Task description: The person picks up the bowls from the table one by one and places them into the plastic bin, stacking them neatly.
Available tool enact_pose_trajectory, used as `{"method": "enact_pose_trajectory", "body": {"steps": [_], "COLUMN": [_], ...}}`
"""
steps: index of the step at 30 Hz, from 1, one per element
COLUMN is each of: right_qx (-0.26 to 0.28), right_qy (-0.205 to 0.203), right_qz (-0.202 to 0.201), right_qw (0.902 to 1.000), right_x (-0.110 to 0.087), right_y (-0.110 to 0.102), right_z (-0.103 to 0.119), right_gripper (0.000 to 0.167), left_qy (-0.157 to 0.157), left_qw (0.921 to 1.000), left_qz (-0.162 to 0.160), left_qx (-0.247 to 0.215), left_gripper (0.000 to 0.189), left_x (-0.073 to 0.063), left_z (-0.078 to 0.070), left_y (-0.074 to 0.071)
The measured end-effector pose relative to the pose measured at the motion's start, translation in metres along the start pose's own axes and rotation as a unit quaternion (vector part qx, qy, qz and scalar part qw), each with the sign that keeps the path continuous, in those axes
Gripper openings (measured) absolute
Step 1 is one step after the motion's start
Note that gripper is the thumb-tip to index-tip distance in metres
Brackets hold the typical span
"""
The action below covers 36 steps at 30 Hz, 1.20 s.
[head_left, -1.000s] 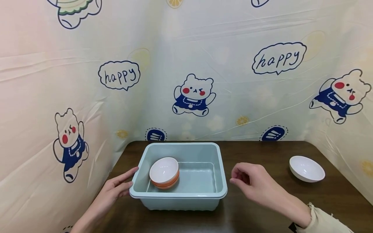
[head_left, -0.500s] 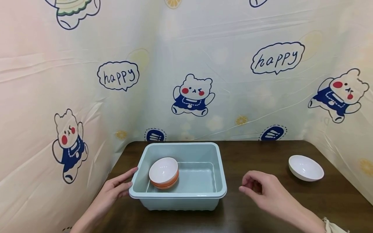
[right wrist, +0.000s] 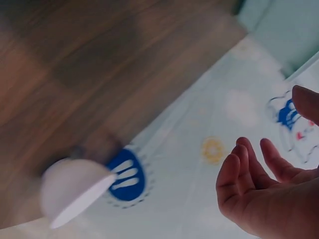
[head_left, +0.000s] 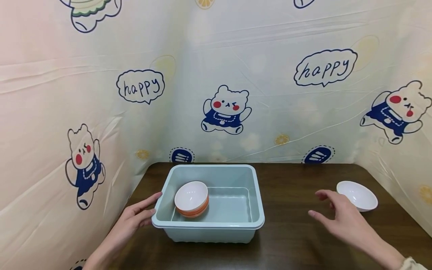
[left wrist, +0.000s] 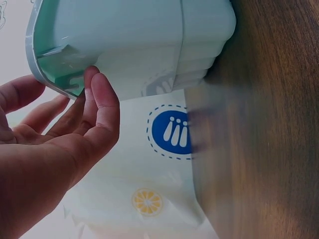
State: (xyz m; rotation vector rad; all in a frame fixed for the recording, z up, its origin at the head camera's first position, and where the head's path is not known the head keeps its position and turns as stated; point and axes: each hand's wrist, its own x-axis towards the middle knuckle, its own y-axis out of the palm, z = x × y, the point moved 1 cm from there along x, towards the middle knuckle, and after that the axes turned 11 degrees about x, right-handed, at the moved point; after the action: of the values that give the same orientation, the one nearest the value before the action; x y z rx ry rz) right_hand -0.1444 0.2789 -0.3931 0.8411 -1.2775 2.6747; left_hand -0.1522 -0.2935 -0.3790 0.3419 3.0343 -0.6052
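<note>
In the head view my left hand (head_left: 136, 216) is at the left side of a light blue plastic tub (head_left: 216, 225), with the index finger and thumb touching its rim. The left wrist view shows the loosely bent fingers (left wrist: 105, 97) beside the tub's outer wall. Inside the tub, at its left, sits a stack of bowls (head_left: 191, 198), white within and orange outside. My right hand (head_left: 349, 221) is over the table to the right, thumb and fingers spread apart and holding nothing. Just beyond it a white bowl (head_left: 359, 195) stands on the table, its left edge overlapped by the hand.
The dark wooden table (head_left: 283, 243) has a patterned curtain (head_left: 270, 93) behind it and along both sides. A stretch of table lies between the tub and the white bowl.
My right hand has moved right, away from the tub towards the white bowl, and its thumb and fingers have spread. The left hand stays at the tub's rim.
</note>
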Motion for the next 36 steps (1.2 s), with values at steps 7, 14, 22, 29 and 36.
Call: {"method": "enact_pose_trajectory", "body": {"steps": [7,14,22,29,36], "right_qx": [0.008,-0.029,-0.064,-0.077,-0.072], "right_qy": [0.051,0.155,0.215,0.247,0.244], "right_qz": [-0.007,-0.026,-0.040,-0.063,-0.040], "right_qw": [0.9986,0.9872,0.9738,0.9641,0.9663], "right_x": [0.000,-0.008,-0.017,-0.022,-0.023], "right_y": [-0.012,-0.024,-0.030,-0.037,-0.041], "right_z": [-0.046,-0.088,-0.125,-0.150,-0.171], "right_gripper": [0.064,0.080,0.105,0.115,0.119], "left_qy": [0.000,0.005,0.000,0.006,0.001], "left_qw": [1.0000,1.0000,0.9999,0.9999,0.9999], "left_qz": [0.003,0.004,0.012,0.015,0.013], "left_qx": [0.000,-0.002,-0.004,-0.002,-0.007], "left_gripper": [0.057,0.057,0.058,0.059,0.058], "left_x": [0.000,0.000,0.001,0.001,-0.001], "left_z": [0.000,-0.001,0.000,-0.001,-0.001], "left_y": [-0.001,0.000,-0.001,-0.002,0.000]}}
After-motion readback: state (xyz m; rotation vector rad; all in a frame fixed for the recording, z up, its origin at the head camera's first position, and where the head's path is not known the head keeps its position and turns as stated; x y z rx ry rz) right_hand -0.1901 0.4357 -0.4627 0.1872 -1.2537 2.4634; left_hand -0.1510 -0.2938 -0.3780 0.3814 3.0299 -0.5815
